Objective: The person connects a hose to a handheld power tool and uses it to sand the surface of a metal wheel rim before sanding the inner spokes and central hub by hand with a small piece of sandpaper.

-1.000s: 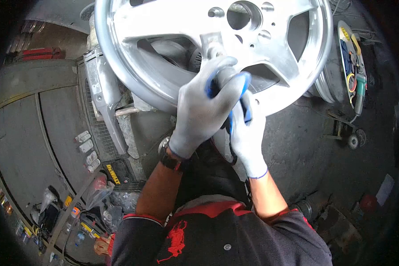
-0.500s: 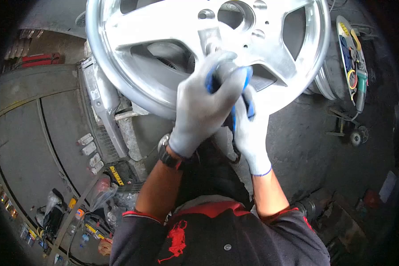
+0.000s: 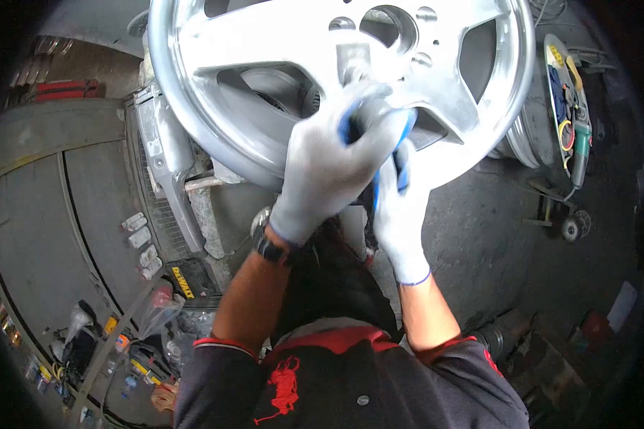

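Note:
A bare silver alloy wheel (image 3: pixel 265 53) fills the top of the view, its spokes and hub holes facing me. My left hand (image 3: pixel 325 168), in a grey glove with blue palm coating, is wrapped around the front of a dark handheld power tool (image 3: pixel 370 114). The tool's working end is at the spoke below the hub; motion blur and my fingers hide its exact shape. My right hand (image 3: pixel 402 218), in a matching glove, is closed around the tool's rear part, just behind and right of my left hand.
On the right, an angle grinder (image 3: pixel 582 146) lies on a round-edged stand (image 3: pixel 554 50). Another wheel (image 3: pixel 524 139) is below the worked one. At left are a metal bracket (image 3: pixel 166 161), several small white containers (image 3: pixel 139 237) and a DeWalt case (image 3: pixel 186 281). Bags and cables lie at lower left.
The view has shifted slightly, so the wheel appears a little lower and further right. Both hands keep their hold on the tool at nearly the same spot on the spoke.

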`<move>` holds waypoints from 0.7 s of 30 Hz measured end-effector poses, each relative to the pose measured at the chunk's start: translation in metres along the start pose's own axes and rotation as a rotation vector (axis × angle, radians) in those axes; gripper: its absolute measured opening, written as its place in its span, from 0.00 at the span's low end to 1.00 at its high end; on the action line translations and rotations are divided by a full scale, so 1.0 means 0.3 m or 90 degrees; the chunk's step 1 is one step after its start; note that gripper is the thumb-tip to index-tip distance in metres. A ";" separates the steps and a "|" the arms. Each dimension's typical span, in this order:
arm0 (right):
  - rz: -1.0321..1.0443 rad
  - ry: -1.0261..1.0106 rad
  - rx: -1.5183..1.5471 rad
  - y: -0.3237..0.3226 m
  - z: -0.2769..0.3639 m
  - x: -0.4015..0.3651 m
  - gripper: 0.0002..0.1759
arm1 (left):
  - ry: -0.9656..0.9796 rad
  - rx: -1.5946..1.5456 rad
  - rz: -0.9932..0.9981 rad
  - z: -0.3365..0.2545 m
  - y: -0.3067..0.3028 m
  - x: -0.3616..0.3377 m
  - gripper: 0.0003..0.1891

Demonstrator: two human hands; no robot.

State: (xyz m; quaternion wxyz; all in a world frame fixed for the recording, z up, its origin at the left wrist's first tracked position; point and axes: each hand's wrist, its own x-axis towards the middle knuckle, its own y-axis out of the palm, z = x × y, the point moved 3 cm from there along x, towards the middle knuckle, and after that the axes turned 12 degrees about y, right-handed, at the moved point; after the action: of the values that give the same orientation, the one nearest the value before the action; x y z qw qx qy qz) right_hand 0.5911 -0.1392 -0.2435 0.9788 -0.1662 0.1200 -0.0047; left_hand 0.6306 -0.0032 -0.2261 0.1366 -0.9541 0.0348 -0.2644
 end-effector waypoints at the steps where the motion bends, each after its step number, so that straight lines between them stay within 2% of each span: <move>1: -0.004 0.049 0.063 -0.003 0.028 0.012 0.20 | -0.082 -0.077 -0.015 0.005 0.007 0.023 0.19; 2: -0.007 0.097 0.123 -0.001 0.040 0.022 0.19 | -0.082 -0.078 -0.018 0.026 0.013 0.028 0.19; 4: -0.035 0.077 0.142 0.002 0.039 0.023 0.19 | 0.150 0.135 -0.002 0.007 0.008 0.061 0.19; 5: -0.007 0.066 0.117 -0.010 0.027 0.007 0.20 | -0.058 -0.024 -0.025 0.000 0.019 0.032 0.19; 6: 0.022 0.055 0.092 -0.016 0.014 -0.012 0.20 | -0.059 -0.023 -0.032 -0.023 0.020 0.005 0.19; 7: 0.076 0.107 0.201 -0.010 -0.006 -0.036 0.21 | -0.148 -0.081 -0.053 -0.021 0.025 -0.029 0.19; 8: 0.087 0.079 0.180 -0.017 -0.014 -0.060 0.21 | -0.236 -0.140 -0.073 -0.016 0.031 -0.063 0.19; 10: 0.122 0.101 0.125 -0.030 -0.031 -0.105 0.23 | -0.264 -0.197 -0.097 -0.022 0.045 -0.132 0.19; 12: 0.122 0.084 0.087 -0.033 -0.058 -0.116 0.24 | -0.208 -0.072 -0.080 -0.027 0.040 -0.154 0.18; 13: 0.112 0.065 0.076 -0.034 -0.064 -0.108 0.26 | -0.208 -0.074 -0.082 -0.022 0.044 -0.150 0.18; 15: 0.042 0.026 0.093 -0.019 -0.053 -0.070 0.29 | -0.191 -0.173 -0.182 0.002 0.055 -0.113 0.19; 16: 0.053 0.002 0.073 -0.025 -0.043 -0.045 0.31 | -0.190 -0.150 -0.187 0.033 0.070 -0.091 0.18; 18: -0.055 -0.151 0.025 -0.012 -0.058 0.033 0.32 | 0.341 0.265 -0.125 0.056 0.038 0.005 0.19; 19: -0.032 -0.118 0.064 -0.013 -0.058 0.051 0.33 | 0.218 0.129 -0.134 0.060 0.045 0.017 0.19; 20: -0.007 -0.084 0.103 -0.012 -0.050 0.070 0.34 | 0.216 0.130 -0.139 0.045 0.052 0.025 0.19; 21: -0.015 -0.183 0.079 -0.002 -0.062 0.097 0.33 | 0.077 0.004 -0.166 0.050 0.050 0.037 0.18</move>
State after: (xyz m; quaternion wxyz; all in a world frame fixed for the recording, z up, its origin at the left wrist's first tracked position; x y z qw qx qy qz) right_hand 0.6150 -0.1473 -0.2672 0.9941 -0.1057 -0.0235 0.0003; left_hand 0.6481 -0.0155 -0.2371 0.1015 -0.9324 -0.0818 -0.3370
